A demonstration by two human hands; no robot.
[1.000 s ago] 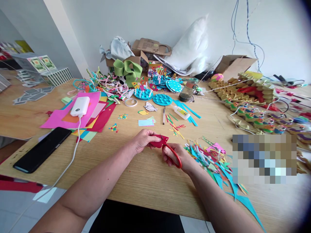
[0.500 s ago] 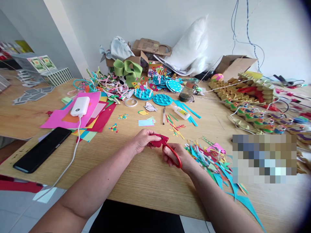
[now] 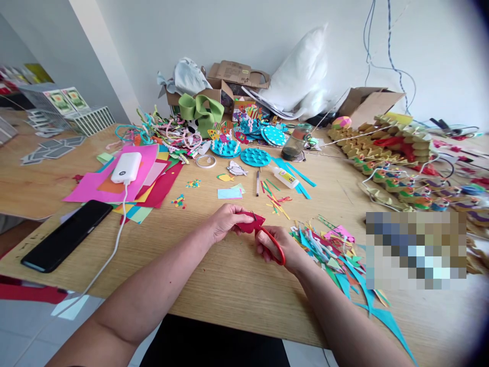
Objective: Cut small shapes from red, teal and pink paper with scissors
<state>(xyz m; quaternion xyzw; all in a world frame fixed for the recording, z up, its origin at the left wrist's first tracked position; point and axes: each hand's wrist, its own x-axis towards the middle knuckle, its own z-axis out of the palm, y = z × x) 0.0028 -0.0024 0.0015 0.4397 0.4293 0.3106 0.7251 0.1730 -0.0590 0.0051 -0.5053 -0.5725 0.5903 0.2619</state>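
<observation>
Between thumb and fingers, my left hand point(image 3: 228, 222) pinches a small piece of dark red paper point(image 3: 246, 226) above the table. My right hand point(image 3: 280, 247) grips red-handled scissors point(image 3: 276, 246), their blades at the paper's lower right edge and partly hidden by it. A narrow metal tip shows over the paper's top. Just beyond the hands lie a pale blue paper rectangle point(image 3: 229, 193), a yellow paper fish point(image 3: 225, 177) and a white fish cutout point(image 3: 237, 168). A pen point(image 3: 257, 183) and a glue bottle point(image 3: 286, 177) are farther back to the right.
Paper scraps point(image 3: 336, 250) are heaped beside my right forearm. To the left lie a black phone point(image 3: 65, 235), coloured sheets point(image 3: 91, 178) and a white power bank point(image 3: 126, 167) with a cable. Blue decorated discs point(image 3: 255, 156) stand behind, egg cartons point(image 3: 405, 178) at right.
The red paper's right end has shifted slightly, and the scissors' blades sit a little differently against it. Both hands stay in almost the same place.
</observation>
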